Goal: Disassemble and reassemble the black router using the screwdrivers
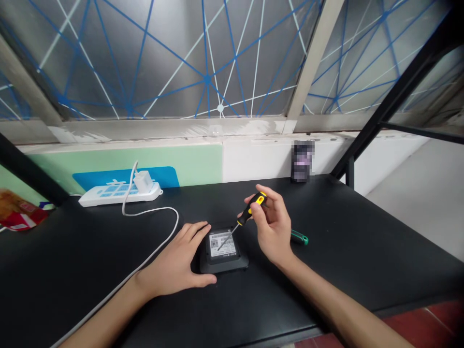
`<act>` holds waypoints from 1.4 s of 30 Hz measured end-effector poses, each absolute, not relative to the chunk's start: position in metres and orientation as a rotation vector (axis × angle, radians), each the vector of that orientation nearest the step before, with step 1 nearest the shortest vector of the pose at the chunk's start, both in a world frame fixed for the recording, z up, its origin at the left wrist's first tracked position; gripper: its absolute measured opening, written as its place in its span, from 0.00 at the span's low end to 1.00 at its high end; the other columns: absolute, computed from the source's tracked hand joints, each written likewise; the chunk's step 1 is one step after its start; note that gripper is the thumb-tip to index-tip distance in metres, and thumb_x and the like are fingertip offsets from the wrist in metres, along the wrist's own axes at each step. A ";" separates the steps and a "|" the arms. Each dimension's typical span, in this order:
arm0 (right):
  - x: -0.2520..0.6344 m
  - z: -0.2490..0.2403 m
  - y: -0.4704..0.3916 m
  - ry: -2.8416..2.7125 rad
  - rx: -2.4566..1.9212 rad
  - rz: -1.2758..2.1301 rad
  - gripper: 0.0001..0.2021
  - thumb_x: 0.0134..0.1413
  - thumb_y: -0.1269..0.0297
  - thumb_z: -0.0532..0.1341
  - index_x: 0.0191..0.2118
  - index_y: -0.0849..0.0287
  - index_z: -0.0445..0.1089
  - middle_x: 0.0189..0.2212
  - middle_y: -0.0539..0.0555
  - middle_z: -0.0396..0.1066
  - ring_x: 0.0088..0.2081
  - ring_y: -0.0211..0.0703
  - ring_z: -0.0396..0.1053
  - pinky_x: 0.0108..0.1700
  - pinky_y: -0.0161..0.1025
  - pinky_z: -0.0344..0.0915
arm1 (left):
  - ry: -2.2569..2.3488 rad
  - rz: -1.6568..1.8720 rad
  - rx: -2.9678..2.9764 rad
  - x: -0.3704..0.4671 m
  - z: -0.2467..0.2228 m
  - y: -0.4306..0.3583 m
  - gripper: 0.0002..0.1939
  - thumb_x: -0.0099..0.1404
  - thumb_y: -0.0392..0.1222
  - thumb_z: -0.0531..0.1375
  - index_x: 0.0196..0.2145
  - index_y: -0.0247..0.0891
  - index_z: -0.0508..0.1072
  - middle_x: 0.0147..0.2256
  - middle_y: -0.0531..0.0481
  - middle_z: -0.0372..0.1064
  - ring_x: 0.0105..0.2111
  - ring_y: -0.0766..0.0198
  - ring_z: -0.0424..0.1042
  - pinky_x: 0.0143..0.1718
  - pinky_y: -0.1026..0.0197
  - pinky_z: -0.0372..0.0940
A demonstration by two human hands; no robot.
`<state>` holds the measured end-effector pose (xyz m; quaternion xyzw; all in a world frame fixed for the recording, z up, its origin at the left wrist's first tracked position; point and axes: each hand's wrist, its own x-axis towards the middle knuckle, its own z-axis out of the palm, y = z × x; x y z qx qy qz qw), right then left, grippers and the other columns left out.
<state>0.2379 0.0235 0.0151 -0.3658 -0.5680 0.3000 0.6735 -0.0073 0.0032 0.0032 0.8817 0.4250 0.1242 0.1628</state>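
Observation:
A dark grey, squarish device [226,266] lies on the black table with a white printed label [223,243] facing up. Along its left side rests my left hand [181,263], thumb and fingers spread around the edge. My right hand [271,224] grips a black-and-yellow screwdriver [250,209] by its handle, held at a slant. The shaft reaches down and left over the label; whether the tip touches it I cannot tell. Partly hidden behind my right hand is a green-and-black handle [299,237] lying on the table.
A white power strip [119,193] with a plugged-in white adapter [143,181] sits at the back left. Its white cable [159,246] runs forward past my left arm. A red package [21,212] stands far left, a blurred dark object [302,162] against the back wall.

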 end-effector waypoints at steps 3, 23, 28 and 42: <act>0.231 0.009 0.021 -1.328 -0.804 0.734 0.18 0.64 0.60 0.63 0.58 0.47 0.65 0.42 0.51 0.76 0.31 0.38 0.78 0.33 0.40 0.78 | 1.206 0.366 2.518 -0.007 0.003 0.003 0.49 0.58 0.59 0.70 0.70 0.42 0.55 0.69 0.38 0.55 0.67 0.38 0.55 0.67 0.36 0.56; 0.229 0.003 0.014 -1.533 -0.674 0.734 0.20 0.71 0.64 0.54 0.65 0.43 0.61 0.59 0.57 0.71 0.53 0.47 0.78 0.53 0.52 0.77 | 1.206 0.374 2.524 -0.007 0.001 0.004 0.50 0.58 0.60 0.71 0.69 0.40 0.55 0.69 0.36 0.55 0.67 0.38 0.55 0.67 0.36 0.57; 0.231 0.003 0.018 -1.554 -0.779 0.596 0.20 0.69 0.65 0.58 0.63 0.41 0.65 0.46 0.53 0.73 0.44 0.41 0.78 0.47 0.46 0.77 | 1.210 0.376 2.529 -0.007 0.002 0.004 0.50 0.58 0.60 0.71 0.70 0.41 0.55 0.68 0.36 0.55 0.67 0.38 0.56 0.66 0.34 0.56; 0.234 0.001 0.015 -1.585 -0.744 0.676 0.23 0.73 0.63 0.52 0.69 0.39 0.57 0.60 0.57 0.71 0.48 0.45 0.79 0.47 0.50 0.78 | 1.207 0.390 2.541 -0.008 0.001 0.004 0.50 0.58 0.60 0.70 0.70 0.43 0.55 0.68 0.37 0.56 0.66 0.37 0.57 0.65 0.35 0.58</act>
